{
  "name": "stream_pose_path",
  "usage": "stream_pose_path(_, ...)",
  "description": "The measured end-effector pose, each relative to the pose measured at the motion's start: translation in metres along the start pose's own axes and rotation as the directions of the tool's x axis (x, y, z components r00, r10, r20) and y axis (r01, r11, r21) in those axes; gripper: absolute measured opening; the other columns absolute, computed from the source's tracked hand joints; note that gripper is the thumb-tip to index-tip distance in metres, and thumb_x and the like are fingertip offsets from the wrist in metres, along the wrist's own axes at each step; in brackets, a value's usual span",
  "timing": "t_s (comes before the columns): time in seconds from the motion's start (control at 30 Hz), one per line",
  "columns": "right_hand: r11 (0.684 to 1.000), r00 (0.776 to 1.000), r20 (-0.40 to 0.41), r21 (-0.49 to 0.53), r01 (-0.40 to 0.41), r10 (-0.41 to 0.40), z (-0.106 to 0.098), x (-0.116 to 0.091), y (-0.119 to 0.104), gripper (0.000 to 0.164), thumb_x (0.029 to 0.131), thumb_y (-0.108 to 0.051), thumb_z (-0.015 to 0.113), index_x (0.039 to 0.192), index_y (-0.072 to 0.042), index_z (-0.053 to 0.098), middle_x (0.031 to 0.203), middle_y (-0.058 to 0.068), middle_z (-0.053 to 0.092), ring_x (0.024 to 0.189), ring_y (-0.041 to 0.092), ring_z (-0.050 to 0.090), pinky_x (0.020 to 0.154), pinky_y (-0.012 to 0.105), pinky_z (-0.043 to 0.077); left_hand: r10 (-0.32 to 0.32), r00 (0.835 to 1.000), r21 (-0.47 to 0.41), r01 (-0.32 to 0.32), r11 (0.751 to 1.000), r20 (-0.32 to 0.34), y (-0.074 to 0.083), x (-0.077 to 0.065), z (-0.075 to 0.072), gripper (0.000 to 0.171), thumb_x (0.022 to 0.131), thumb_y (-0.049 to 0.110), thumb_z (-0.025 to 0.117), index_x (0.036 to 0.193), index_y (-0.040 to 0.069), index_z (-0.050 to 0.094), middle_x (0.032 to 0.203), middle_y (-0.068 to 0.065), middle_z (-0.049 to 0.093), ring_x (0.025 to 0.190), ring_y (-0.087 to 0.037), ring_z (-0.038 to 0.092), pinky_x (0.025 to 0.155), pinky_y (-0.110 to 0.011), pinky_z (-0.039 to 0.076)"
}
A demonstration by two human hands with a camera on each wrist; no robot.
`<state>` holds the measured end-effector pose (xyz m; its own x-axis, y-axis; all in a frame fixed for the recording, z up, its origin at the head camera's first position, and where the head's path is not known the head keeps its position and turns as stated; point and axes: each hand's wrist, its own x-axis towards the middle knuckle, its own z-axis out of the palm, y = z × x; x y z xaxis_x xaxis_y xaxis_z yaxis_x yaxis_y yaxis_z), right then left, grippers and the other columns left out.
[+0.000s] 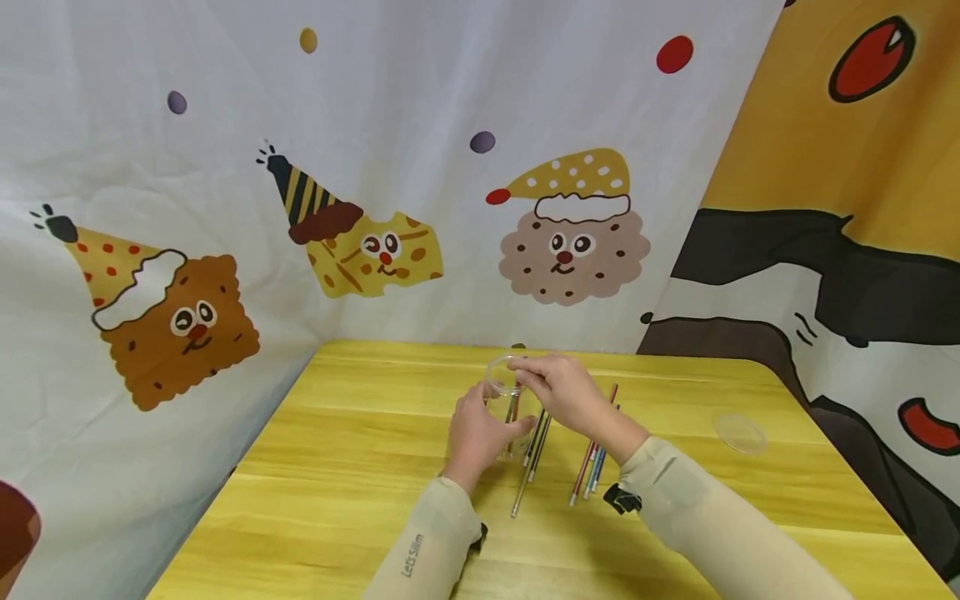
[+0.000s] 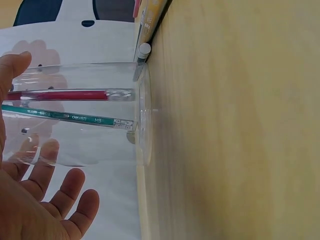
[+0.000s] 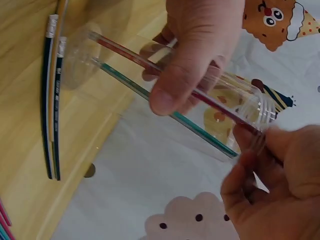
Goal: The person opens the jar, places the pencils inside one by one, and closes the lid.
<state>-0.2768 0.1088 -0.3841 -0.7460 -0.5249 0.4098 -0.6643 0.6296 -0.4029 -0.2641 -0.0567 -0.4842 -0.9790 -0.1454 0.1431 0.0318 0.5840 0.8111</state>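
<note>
A clear plastic jar (image 1: pixel 502 385) stands upright on the table. Inside it lean a red pencil (image 2: pixel 75 95) and a green pencil (image 2: pixel 75 116), their eraser ends down at the base. My left hand (image 1: pixel 478 433) holds the jar round its side, thumb and fingers curled about the upper wall in the right wrist view. At the jar's mouth my right hand (image 1: pixel 570 396) pinches the upper end of the red pencil, with its fingertips right at the rim. The green pencil's top lies close to those fingers.
Right of the jar lie black pencils (image 3: pixel 57 110) and a gold pencil (image 1: pixel 521 492). Farther right is a group of red and blue pencils (image 1: pixel 588 471), partly behind my right forearm. A clear round lid (image 1: pixel 741 433) lies on the table (image 1: pixel 330 508) near its right side. A printed cloth (image 1: pixel 420 108) hangs behind.
</note>
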Motion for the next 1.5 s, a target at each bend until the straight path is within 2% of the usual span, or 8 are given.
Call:
stream_pose_path(0.27,0.998,0.976,0.216,0.062,0.008,-0.021,-0.011,0.004,-0.005,0.031,0.112,-0.028,0.058,0.136,-0.02,0.074,0.101,-0.003,0.081,0.055,0.004,0.042,0.091,0.045,0.052,-0.004,1.0,-0.046,0.005,0.999,0.025,-0.002,-0.003,-0.002,0.07,0.076,0.059,0.093,0.123,0.016,0.064,0.134,-0.011,0.067,0.117,-0.031,0.061,0.093,-0.055,0.055)
stream_pose_path(0.47,0.995,0.98,0.193,0.076,-0.06,0.044,-0.007,0.005,-0.012,0.026,0.109,-0.032,0.064,0.127,-0.021,0.079,0.113,-0.004,0.082,0.058,0.006,0.047,0.068,0.032,0.048,0.022,1.0,-0.033,-0.022,0.999,0.021,-0.003,-0.001,-0.002,0.065,0.076,0.061,0.093,0.118,0.019,0.065,0.132,-0.009,0.068,0.116,-0.029,0.062,0.091,-0.053,0.056)
stream_pose_path(0.83,0.982,0.973,0.205,0.134,-0.132,0.103,-0.009,0.005,-0.008,0.036,0.106,-0.031,0.07,0.137,-0.014,0.073,0.118,0.004,0.079,0.09,0.013,0.067,0.072,0.031,0.054,0.013,0.999,0.043,-0.012,0.999,-0.038,0.006,-0.01,-0.002,0.075,0.075,0.066,0.091,0.124,0.015,0.066,0.132,-0.008,0.07,0.122,-0.034,0.061,0.096,-0.056,0.054)
stream_pose_path(1.03,0.973,0.982,0.156,0.191,-0.132,0.103,-0.011,0.0,0.004,0.042,0.102,-0.03,0.075,0.14,-0.014,0.07,0.12,0.004,0.078,0.082,0.013,0.063,0.064,0.028,0.053,0.006,0.996,-0.137,0.006,0.991,0.084,0.006,-0.013,-0.011,0.086,0.085,0.063,0.084,0.145,0.012,0.049,0.152,-0.017,0.056,0.132,-0.039,0.058,0.103,-0.06,0.054)
stream_pose_path(1.17,0.971,0.994,0.064,0.213,-0.106,0.094,-0.02,-0.014,0.016,0.043,0.102,-0.027,0.076,0.142,-0.013,0.069,0.109,0.004,0.077,0.078,0.014,0.061,0.061,0.028,0.052,0.015,0.986,-0.246,0.026,0.969,0.166,0.005,-0.011,-0.014,0.086,0.087,0.056,0.085,0.149,0.016,0.042,0.164,-0.021,0.045,0.143,-0.045,0.053,0.112,-0.065,0.048)
stream_pose_path(1.3,0.967,0.987,-0.065,0.22,-0.127,0.145,-0.041,-0.036,0.042,0.036,0.102,-0.022,0.075,0.136,-0.01,0.072,0.104,0.008,0.076,0.072,0.01,0.059,0.058,0.026,0.05,0.041,0.987,-0.283,0.005,0.959,0.157,0.007,-0.006,-0.018,0.095,0.082,0.058,0.089,0.156,0.023,0.04,0.166,-0.013,0.045,0.154,-0.043,0.043,0.119,-0.069,0.04)
stream_pose_path(1.4,0.956,0.967,-0.099,0.205,-0.21,0.234,-0.056,-0.055,0.071,0.031,0.105,-0.024,0.071,0.131,-0.007,0.073,0.106,0.012,0.077,0.074,0.013,0.06,0.06,0.026,0.05,0.068,0.988,-0.315,-0.022,0.949,0.137,0.009,-0.001,-0.023,0.105,0.078,0.061,0.091,0.162,0.029,0.036,0.167,-0.001,0.045,0.158,-0.038,0.038,0.122,-0.071,0.034)
stream_pose_path(1.5,0.926,0.935,-0.038,0.156,-0.344,0.353,-0.064,-0.074,0.103,0.036,0.108,-0.03,0.067,0.132,-0.003,0.072,0.113,0.016,0.078,0.088,0.021,0.069,0.07,0.032,0.057,0.096,0.986,-0.33,-0.046,0.943,0.135,0.012,0.004,-0.028,0.107,0.076,0.062,0.092,0.162,0.034,0.036,0.167,0.008,0.045,0.16,-0.034,0.035,0.124,-0.069,0.033)
